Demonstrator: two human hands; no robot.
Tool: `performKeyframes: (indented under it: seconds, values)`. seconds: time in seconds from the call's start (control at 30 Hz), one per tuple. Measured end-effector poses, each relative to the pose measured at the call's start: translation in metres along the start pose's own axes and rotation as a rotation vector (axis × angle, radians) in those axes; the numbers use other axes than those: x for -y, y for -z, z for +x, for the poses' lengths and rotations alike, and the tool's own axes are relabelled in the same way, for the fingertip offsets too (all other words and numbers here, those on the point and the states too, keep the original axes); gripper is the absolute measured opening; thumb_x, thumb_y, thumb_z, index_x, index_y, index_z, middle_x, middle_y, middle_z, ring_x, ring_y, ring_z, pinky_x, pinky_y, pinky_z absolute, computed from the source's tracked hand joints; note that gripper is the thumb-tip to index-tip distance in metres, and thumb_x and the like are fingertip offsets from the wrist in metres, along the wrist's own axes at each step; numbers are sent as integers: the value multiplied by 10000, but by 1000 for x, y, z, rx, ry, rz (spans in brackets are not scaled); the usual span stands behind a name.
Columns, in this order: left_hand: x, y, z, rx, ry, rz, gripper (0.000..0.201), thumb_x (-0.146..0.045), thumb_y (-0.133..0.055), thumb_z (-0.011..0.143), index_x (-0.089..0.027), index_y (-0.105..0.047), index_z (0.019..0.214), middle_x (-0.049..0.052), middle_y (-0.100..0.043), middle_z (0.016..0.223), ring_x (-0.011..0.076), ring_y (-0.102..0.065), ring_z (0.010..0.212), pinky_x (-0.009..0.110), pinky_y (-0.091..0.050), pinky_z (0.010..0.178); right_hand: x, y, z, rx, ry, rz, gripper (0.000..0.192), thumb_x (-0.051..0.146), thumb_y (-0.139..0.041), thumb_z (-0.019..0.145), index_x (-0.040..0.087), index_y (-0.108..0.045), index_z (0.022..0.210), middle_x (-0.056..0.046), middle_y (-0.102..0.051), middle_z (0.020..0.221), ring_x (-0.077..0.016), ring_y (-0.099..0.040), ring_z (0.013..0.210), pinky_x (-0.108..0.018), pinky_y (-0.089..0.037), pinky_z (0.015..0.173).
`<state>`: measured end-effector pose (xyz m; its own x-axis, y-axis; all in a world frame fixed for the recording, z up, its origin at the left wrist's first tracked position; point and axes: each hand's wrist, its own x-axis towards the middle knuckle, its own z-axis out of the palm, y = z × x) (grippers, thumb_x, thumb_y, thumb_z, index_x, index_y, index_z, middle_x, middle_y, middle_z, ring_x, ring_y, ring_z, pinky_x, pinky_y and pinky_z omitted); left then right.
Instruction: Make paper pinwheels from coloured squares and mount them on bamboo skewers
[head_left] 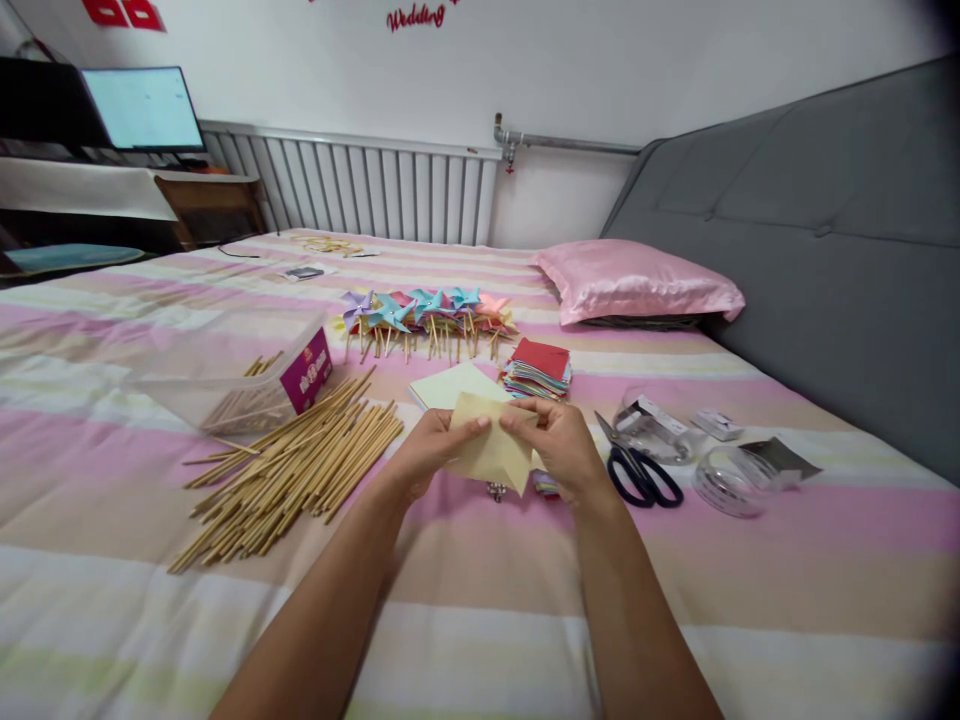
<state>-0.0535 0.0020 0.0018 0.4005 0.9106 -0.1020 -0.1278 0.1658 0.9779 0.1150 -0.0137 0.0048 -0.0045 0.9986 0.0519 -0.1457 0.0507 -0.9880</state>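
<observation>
Both my hands hold one pale yellow paper square (491,450) above the striped bed. My left hand (427,450) pinches its left edge and my right hand (559,445) grips its upper right edge. The sheet looks folded, with a pointed corner hanging down. Just behind it lies a light green paper sheet (454,382). A stack of coloured paper squares (538,368) with a red one on top sits beyond my right hand. A small metal piece (496,491) lies on the bed under the paper.
A heap of wooden sticks (292,465) lies to the left, beside a clear plastic box (240,370). Finished paper pinwheels (427,315) lie in a row further back. Black scissors (637,468), tape rolls (731,480) and a pink pillow (637,280) are on the right.
</observation>
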Motion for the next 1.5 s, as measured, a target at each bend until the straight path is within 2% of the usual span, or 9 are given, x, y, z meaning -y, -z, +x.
performKeyframes:
  seconds: [0.33,0.53,0.6,0.7,0.8,1.0,1.17,1.33,1.5]
  values:
    - [-4,10,6,-228,-147,-131,289,-409,-710,695,-125,-704,744,24,-652,655,92,-563,573,190,-416,563,-1,5,2,-87,-16,31,317,336,-800,563,154,-696,800,-26,-707,677,-155,-618,557,-260,-481,536]
    - [-3,21,13,-598,-64,-192,212,-321,-630,775,-113,-669,791,31,-650,674,87,-583,554,186,-424,532,-1,3,9,-297,346,139,177,259,-776,625,199,-667,751,-5,-700,764,-158,-648,751,-302,-498,756]
    - [-3,17,13,-537,2,-167,309,-390,-581,808,-94,-665,784,61,-664,684,100,-586,533,199,-426,517,-2,3,9,-237,460,117,114,241,-749,674,214,-665,746,-20,-702,881,-180,-643,911,-340,-467,870]
    - [-7,9,9,-184,166,-305,572,-561,-405,850,-53,-670,859,153,-696,742,176,-636,568,263,-470,558,-4,4,9,-80,495,-21,66,232,-725,713,232,-675,756,-44,-643,1126,-211,-567,1110,-399,-395,981]
    - [-11,6,6,23,129,-515,675,-640,-297,843,-93,-629,1057,168,-714,867,264,-675,704,336,-496,612,-4,8,7,62,491,-206,45,222,-720,715,236,-689,746,-46,-536,1292,-226,-466,1233,-417,-310,1053]
    - [-17,23,3,-63,122,-488,664,-695,-509,713,-107,-682,965,148,-716,865,280,-653,811,319,-496,676,0,13,4,169,457,-373,33,192,-684,720,224,-689,715,-55,-505,1314,-221,-403,1283,-395,-285,1064]
    - [-18,29,-1,-74,123,-283,367,-413,-738,663,-131,-711,896,116,-721,839,201,-636,720,248,-468,606,1,13,3,195,430,-384,117,128,-626,718,217,-681,666,-68,-542,1277,-216,-451,1248,-383,-327,1024]
    - [-12,25,-2,36,161,-117,358,-302,-792,623,-86,-713,897,139,-720,862,186,-639,695,259,-477,630,1,13,3,205,393,-384,148,94,-604,696,208,-688,654,-78,-592,1218,-226,-508,1191,-381,-351,994]
    - [-9,23,-1,-20,133,-81,376,-281,-801,609,-84,-707,916,112,-722,822,173,-643,686,260,-485,635,0,11,2,221,345,-323,142,115,-603,712,212,-706,706,-50,-675,1007,-200,-612,992,-330,-450,853]
